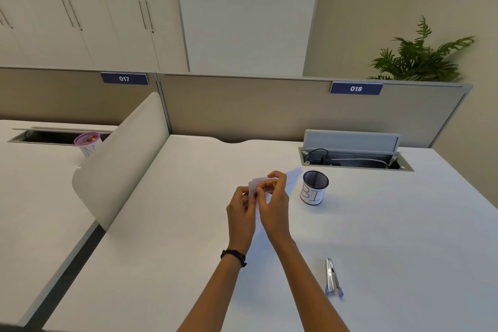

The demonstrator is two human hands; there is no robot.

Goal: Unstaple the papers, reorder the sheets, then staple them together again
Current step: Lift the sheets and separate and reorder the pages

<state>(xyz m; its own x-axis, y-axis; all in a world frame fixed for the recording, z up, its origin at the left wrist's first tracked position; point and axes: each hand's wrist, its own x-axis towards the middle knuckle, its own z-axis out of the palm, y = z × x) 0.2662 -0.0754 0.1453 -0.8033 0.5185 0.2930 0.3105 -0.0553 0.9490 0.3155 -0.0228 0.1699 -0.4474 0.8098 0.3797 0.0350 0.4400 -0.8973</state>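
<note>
Your left hand (240, 206) and right hand (273, 203) both pinch the papers (292, 176) above the table (390, 224); their long axis runs away from you, far corner pointing toward the mesh cup (314, 187).

White desks (377, 224) meet beige partitions (242, 108); white cupboards (80, 8) and a plant (420, 56) stand behind.

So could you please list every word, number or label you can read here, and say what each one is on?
"017": blue plate on the left partition panel.
"018": blue plate on the right partition panel.
"BI": handwritten paper label on the mesh cup; any further letters are turned out of view.
Pink cup: handwritten mark, partly hidden, unreadable.
Papers in both hands: print too small to read.
</note>
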